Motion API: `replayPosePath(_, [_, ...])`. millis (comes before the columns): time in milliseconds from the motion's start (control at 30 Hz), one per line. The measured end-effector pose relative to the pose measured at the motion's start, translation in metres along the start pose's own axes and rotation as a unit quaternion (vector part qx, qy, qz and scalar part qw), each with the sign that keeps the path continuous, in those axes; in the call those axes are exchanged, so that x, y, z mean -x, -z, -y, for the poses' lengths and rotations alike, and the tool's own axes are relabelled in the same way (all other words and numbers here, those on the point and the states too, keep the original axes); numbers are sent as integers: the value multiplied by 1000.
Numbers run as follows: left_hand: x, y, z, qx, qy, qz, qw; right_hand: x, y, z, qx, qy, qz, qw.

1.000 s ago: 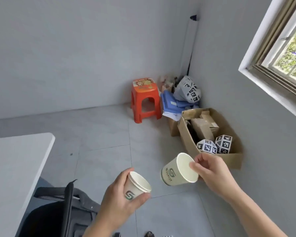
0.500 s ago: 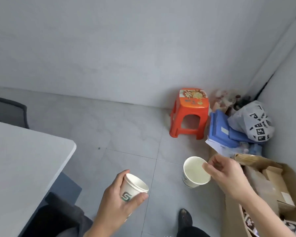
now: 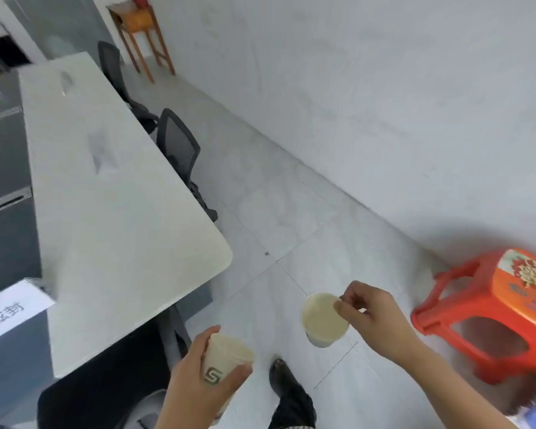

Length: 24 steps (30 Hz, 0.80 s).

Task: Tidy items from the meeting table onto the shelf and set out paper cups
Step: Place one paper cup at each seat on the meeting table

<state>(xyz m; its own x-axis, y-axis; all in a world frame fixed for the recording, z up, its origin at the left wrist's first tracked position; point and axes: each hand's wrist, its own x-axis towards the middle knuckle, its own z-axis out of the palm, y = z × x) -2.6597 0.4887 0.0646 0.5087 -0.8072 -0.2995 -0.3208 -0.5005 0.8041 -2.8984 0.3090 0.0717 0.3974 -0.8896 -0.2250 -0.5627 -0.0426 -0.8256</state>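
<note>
Both cups are off the floor and in hand. The left hand (image 3: 195,387) wraps its fingers and thumb round the body of the left cup (image 3: 225,359), logo facing us and mouth tipped up and a little to the right. The right hand (image 3: 375,317) pinches the right cup (image 3: 321,317) by its rim with thumb and fingertips, so it hangs below the grip with its open mouth straight up at us.

Here's what matters for the set-down: the meeting table (image 3: 112,212) lies to the left and runs away toward the far end of the room, its near rounded corner just left of the left hand. That hand is clearly the nearer of the 2; the right one is over bare floor, well apart from the tabletop. 2 office chairs (image 3: 177,147) line the table's right edge.

Compared with half a second ago, the view has swung hard left: the table now fills the left side, the red stool (image 3: 492,308) has slid to the right edge, and the cardboard box is gone from sight. The grips on both cups look unchanged.
</note>
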Motion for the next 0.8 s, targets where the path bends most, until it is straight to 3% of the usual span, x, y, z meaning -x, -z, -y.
replayPosePath(433, [-167,73,-50,99,44,-123,986,-222,-34,106,38,36,138,989])
replayPosePath(800, [-218,108,-35,151,192,-324,914,-423,-158,223,94,193,312,925])
